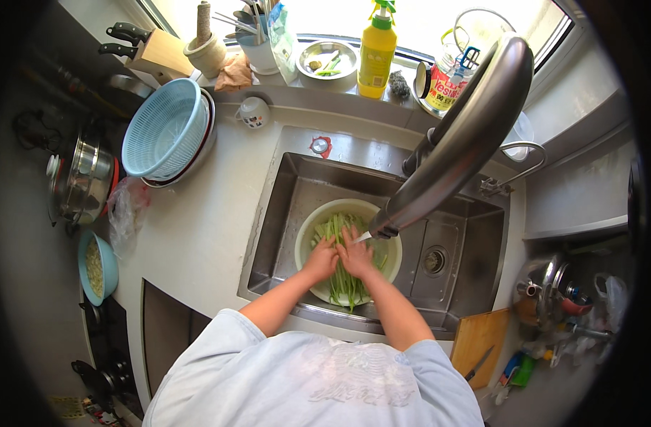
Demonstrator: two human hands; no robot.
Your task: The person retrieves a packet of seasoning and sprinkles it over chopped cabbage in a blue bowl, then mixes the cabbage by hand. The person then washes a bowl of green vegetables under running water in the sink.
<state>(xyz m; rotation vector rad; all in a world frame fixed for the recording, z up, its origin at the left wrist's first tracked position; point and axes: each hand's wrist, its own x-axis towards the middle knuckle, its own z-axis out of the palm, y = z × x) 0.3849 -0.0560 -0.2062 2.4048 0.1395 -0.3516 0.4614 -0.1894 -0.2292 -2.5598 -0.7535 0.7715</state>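
Note:
A pale round basin (pixel 302 230) stands in the stainless steel sink (pixel 283 179), holding water and a bundle of long green vegetable stalks (pixel 346 285). The lower stalk ends rest across the basin's near rim. My left hand (pixel 321 260) curls its fingers over the left side of the bundle. Close beside it, my right hand (pixel 356 255) lies on the stalks with fingers spread, its thumb near the left one. A stream of water (pixel 362 237) runs from the metal faucet (pixel 443 160) onto my right fingers.
The faucet arches over the sink's right side, above the drain (pixel 434 261). A cutting board (pixel 480 347) bearing a knife (pixel 480 363) is at lower right. Leftward are a blue colander (pixel 165 128), an upturned cup (pixel 253 112) and a blue bowl (pixel 109 267). A yellow spray bottle (pixel 377 58) stands behind.

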